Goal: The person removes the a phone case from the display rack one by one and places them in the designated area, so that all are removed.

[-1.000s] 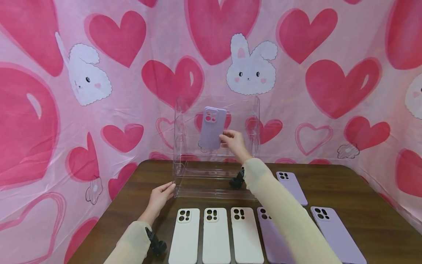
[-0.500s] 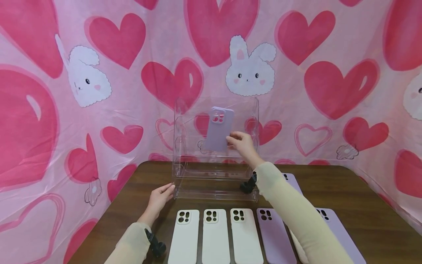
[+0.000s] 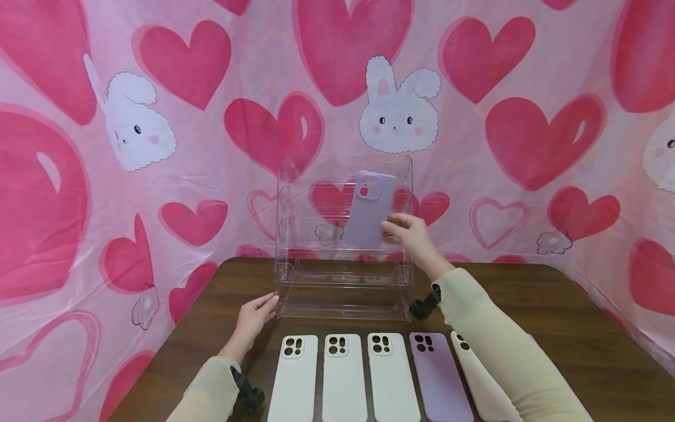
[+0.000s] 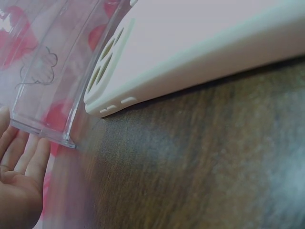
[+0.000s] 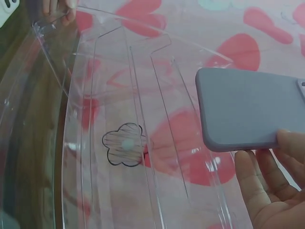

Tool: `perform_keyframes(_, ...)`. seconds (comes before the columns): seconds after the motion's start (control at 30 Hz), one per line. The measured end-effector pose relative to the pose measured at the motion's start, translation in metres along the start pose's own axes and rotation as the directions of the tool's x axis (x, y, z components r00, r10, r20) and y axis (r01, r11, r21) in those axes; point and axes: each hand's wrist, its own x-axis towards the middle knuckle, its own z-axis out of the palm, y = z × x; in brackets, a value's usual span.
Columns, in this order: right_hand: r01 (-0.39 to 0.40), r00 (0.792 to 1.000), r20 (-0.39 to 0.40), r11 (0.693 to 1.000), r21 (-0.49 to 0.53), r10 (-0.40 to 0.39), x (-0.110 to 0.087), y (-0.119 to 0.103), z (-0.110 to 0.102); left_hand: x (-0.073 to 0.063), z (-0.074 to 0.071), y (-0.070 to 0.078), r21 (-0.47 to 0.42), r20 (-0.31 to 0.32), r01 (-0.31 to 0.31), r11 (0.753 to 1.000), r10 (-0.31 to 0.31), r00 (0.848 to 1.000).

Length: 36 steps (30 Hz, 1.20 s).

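Observation:
My right hand (image 3: 413,237) pinches a light purple phone case (image 3: 371,211) by its right long edge. The case stands nearly upright, tilted slightly, with its camera cutouts at the upper left. In the head view it overlaps the right part of a clear tiered display stand (image 3: 343,310). In the right wrist view the thumb lies on one face of the case (image 5: 248,109) with fingers beneath. My left hand (image 3: 253,321) holds the stand's lower left side edge. The left wrist view shows its fingertips right at the clear panel (image 4: 47,136).
Before the stand lies a row of phone cases: white ones (image 3: 292,381), a purple one (image 3: 440,375) and a cream one (image 3: 466,351) partly under my right sleeve. The brown table (image 3: 554,305) meets a pink heart-print backdrop (image 3: 474,158) behind.
My right hand has moved right with the light purple phone case, across the front of the stand. Its sleeve now covers the cases at the right. The left hand stays at the stand.

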Motion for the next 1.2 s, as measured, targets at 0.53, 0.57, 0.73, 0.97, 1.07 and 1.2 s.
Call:
perform_keyframes(0.53, -0.021, 1.0, 0.0, 1.0, -0.02, 0.021, -0.029, 0.003, -0.052, 0.001, -0.001, 0.0, 0.026, 0.01, 0.005, 1.0, -0.005, 1.0)
perform_keyframes(0.57, -0.022, 1.0, -0.004, 1.0, -0.021, 0.022, -0.031, 0.004, -0.055, 0.001, -0.001, 0.0, 0.025, 0.011, 0.005, 1.0, -0.006, 1.0)
perform_keyframes(0.73, 0.002, 1.0, -0.025, 1.0, 0.016, -0.001, -0.04, 0.003, -0.071, 0.002, -0.001, 0.0, 0.024, 0.014, 0.008, 1.0, -0.008, 1.0)
perform_keyframes(0.97, 0.038, 0.998, -0.049, 0.999, 0.034, -0.036, -0.05, 0.002, -0.095, 0.003, -0.001, 0.0, 0.022, 0.006, 0.014, 1.0, -0.014, 1.0)
perform_keyframes(1.07, 0.043, 0.997, -0.064, 0.999, 0.027, -0.041, -0.052, 0.003, -0.106, 0.002, -0.002, 0.0, 0.029, 0.006, 0.016, 0.999, -0.016, 1.0)
perform_keyframes(1.2, 0.042, 0.996, -0.078, 0.998, 0.053, -0.038, -0.055, 0.007, -0.12, 0.003, -0.001, -0.001, 0.035, 0.01, 0.018, 0.999, -0.018, 1.0)
